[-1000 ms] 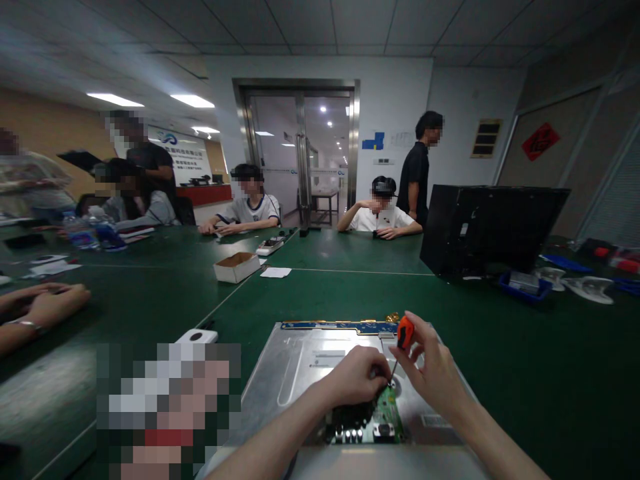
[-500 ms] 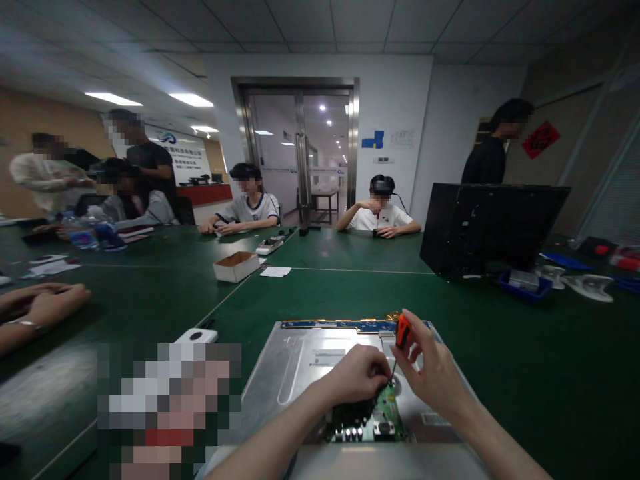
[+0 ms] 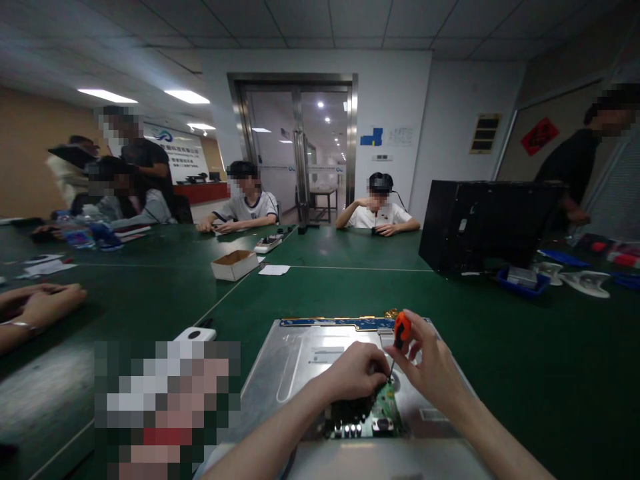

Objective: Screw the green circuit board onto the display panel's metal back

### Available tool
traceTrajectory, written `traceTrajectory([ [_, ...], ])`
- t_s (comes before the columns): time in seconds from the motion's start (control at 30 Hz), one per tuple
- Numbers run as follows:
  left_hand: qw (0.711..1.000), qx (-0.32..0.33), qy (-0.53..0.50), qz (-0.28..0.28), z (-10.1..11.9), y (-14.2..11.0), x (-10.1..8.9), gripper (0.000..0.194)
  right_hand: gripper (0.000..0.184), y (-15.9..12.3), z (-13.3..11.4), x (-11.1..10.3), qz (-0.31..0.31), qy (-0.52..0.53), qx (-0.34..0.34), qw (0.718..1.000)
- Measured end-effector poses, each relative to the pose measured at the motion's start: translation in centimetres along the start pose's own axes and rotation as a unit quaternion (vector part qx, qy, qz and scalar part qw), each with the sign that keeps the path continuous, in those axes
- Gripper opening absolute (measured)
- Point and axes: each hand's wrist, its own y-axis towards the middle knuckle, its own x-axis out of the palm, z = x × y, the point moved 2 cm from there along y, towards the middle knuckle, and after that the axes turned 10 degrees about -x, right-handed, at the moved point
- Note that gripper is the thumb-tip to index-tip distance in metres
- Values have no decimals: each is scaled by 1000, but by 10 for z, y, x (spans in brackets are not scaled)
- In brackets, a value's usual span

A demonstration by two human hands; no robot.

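Observation:
My right hand [image 3: 431,363] grips the orange and black handle of a screwdriver [image 3: 401,329], its thin shaft slanting down to the upper edge of a green circuit board [image 3: 387,407]. Beside the screwdriver's tip, my left hand [image 3: 357,373] is closed in a pinch; what its fingertips hold, if anything, is hidden. The board sits on the back of a silvery metal panel [image 3: 295,360], which lies flat in front of me. Along the panel's far edge runs a narrow blue circuit strip [image 3: 320,325]. My left hand and forearm cover part of the green board.
A white device [image 3: 197,334] and a blurred-out patch lie left of the panel. Farther off are an open cardboard box [image 3: 234,265], a black monitor-like casing [image 3: 493,227] and a blue tray [image 3: 523,281]. Another person's hands [image 3: 50,303] rest at the left; other people sit across the table.
The screwdriver handle has turned slightly in my right hand, its tip staying at the board. My left hand keeps its place. In the background, a person in black has walked to the right.

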Motion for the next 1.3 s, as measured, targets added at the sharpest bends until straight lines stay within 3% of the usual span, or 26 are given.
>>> traceTrajectory([
  [0.37,1000,-9,-2,2,3,-1,-1,17,51,7,-9,-6,-44,42,24,998],
  [0.67,1000,-10,-3,0,2,-1,-1,16,54,0,-1,-1,-27,35,35,998],
  [1.1,1000,-15,10,0,3,-1,-1,13,54,8,-9,-7,-61,69,43,995],
  [1.3,1000,-16,14,-2,2,-1,0,15,55,6,-5,-5,-45,32,36,998],
])
